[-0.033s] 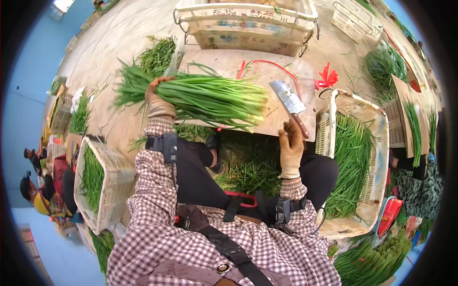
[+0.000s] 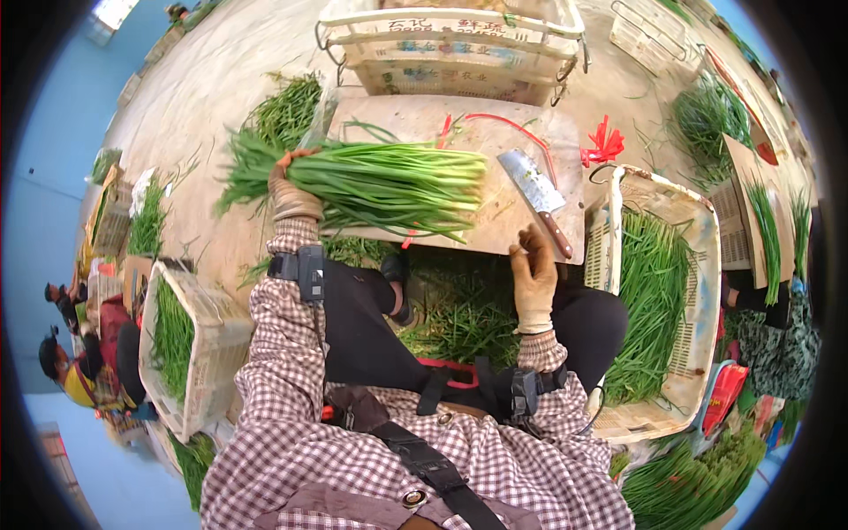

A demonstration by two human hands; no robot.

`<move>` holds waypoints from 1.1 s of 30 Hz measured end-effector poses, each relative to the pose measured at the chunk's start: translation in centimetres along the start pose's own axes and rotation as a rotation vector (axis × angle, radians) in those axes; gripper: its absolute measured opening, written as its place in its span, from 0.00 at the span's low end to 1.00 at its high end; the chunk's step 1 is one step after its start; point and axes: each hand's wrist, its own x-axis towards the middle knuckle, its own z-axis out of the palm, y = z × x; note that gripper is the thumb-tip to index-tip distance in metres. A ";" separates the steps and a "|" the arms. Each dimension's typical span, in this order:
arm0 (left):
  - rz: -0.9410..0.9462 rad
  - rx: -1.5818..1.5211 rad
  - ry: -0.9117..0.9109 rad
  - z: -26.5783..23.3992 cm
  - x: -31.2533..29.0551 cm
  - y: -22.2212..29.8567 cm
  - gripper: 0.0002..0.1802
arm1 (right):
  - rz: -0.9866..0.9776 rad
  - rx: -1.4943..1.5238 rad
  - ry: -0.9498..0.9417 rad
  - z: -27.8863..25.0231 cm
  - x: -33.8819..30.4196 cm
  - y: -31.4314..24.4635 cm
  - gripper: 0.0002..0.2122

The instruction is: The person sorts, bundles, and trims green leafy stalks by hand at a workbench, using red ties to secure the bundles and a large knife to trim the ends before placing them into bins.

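Note:
A thick bunch of garlic chives (image 2: 397, 181) lies across the wooden board (image 2: 530, 124), its pale cut ends to the right. My left hand (image 2: 293, 187), in a glove with bare-looking fingertips, is closed round the leafy part at left. A cleaver (image 2: 534, 185) with a brown handle rests on the board's right side, blade slanting up and left. Just below the handle, at the board's near edge, my gloved right hand (image 2: 533, 272) hovers with loosely bent fingers apart and nothing visible in them.
Right of my knee stands a crate (image 2: 707, 291) full of chives. Another crate (image 2: 212, 344) of chives is at left. Stacked crates (image 2: 450, 75) stand beyond the board. Red ties (image 2: 604, 141) hang at its right. Loose greens (image 2: 464, 322) lie between my feet.
The chives' cut ends have shifted slightly left, and the bunch looks less blurred. My right hand has moved a little left; the cleaver stays put.

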 end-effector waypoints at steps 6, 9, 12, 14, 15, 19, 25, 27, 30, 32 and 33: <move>-0.066 -0.185 -0.053 -5.7 8.3 -4.9 0.17 | 0.018 -0.175 -0.061 2.3 0.8 2.2 0.22; -0.084 -0.107 0.008 -8.4 9.4 -7.3 0.16 | -0.095 -0.343 -0.091 4.1 1.1 0.6 0.19; -0.104 -0.074 0.112 -9.2 9.5 -9.7 0.15 | -0.460 -0.637 -0.138 5.7 1.5 -1.8 0.16; -0.127 -0.092 0.126 -9.4 9.0 -10.6 0.15 | -0.567 -0.660 -0.328 6.4 1.6 -2.0 0.17; -0.131 -0.081 0.150 -9.2 9.1 -10.9 0.15 | -0.620 -0.661 -0.368 7.0 2.0 -2.5 0.18; -0.129 -0.066 0.145 -9.2 9.2 -11.5 0.14 | -0.638 -0.754 -0.547 11.9 5.0 -4.5 0.28; -0.073 0.014 0.140 -7.7 8.7 -12.1 0.14 | -0.561 -1.230 -0.757 19.1 9.5 0.2 0.29; -0.194 0.002 0.172 -7.9 9.3 -12.2 0.14 | -0.484 -1.355 -0.754 20.1 11.2 3.5 0.23; -0.179 0.355 0.075 -9.6 8.4 -11.8 0.19 | -0.340 -1.389 -0.819 19.8 12.8 6.0 0.23; -0.168 0.429 -0.084 -11.7 8.1 -10.6 0.24 | -0.340 -1.365 -0.788 19.5 13.2 6.6 0.23; -0.341 0.085 -0.048 -12.1 8.3 -9.4 0.28 | -0.337 -1.359 -0.783 19.3 13.4 6.5 0.24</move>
